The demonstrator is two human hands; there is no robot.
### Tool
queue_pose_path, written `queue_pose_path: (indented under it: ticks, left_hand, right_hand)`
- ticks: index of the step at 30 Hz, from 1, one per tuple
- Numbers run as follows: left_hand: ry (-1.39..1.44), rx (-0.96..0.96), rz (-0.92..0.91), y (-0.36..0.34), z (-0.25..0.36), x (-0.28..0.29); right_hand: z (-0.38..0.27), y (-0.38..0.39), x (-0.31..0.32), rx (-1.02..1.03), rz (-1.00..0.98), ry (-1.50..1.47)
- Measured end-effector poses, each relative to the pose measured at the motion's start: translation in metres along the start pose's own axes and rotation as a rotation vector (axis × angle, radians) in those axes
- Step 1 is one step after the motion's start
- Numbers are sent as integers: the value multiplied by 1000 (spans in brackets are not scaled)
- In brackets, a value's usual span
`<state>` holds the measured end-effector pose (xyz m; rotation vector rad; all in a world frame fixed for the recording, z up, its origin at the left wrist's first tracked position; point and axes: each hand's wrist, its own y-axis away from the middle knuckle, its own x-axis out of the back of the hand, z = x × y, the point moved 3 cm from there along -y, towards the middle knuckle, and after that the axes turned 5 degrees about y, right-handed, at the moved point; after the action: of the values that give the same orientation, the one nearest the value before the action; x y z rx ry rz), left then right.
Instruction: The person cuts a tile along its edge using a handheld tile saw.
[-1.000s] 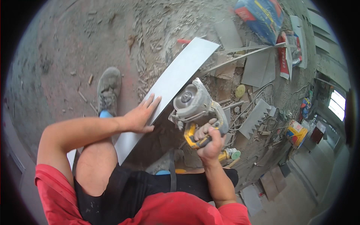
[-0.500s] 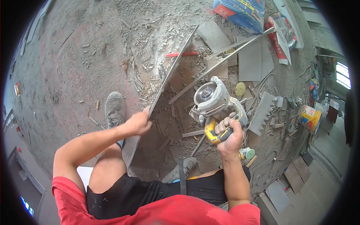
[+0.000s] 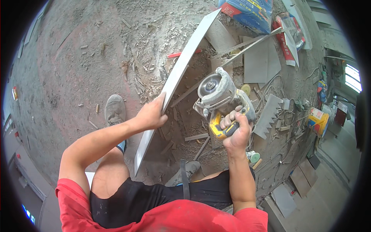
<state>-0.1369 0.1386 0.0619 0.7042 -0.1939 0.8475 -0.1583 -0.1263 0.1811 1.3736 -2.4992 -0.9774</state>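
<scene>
A long, narrow white board stands tilted on edge, running diagonally between my left foot and the debris. My left hand is closed on its edge near the middle. My right hand grips the yellow-and-black handle of a dusty cutting saw, its round blade facing up, held to the right of the board. Below and behind the board lie pale offcuts and a red tool, partly hidden by the board.
Blue bags, a red-and-white bag, a notched trowel, cables, grey sheets and a yellow container lie to the right. My shoes rest on the dusty, littered floor. A window is at the far right.
The board has gone from face-up to nearly on edge, then turned partly back, with my left hand now closed on it and higher. The saw has shifted right, then slightly up.
</scene>
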Motion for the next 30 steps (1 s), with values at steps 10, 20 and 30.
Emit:
queue_pose_path:
  ticks: [10,20,30]
  left_hand:
    - [68,58,-162,7,3,-16]
    - [23,21,-137,6,-3,-23]
    - [29,2,-124,5,-2,-25]
  right_hand:
    - [-15,-50,-18,148,-33,98]
    - [-15,-63,-33,186,-98,167]
    - [-14,-61,-39,199,-101,194]
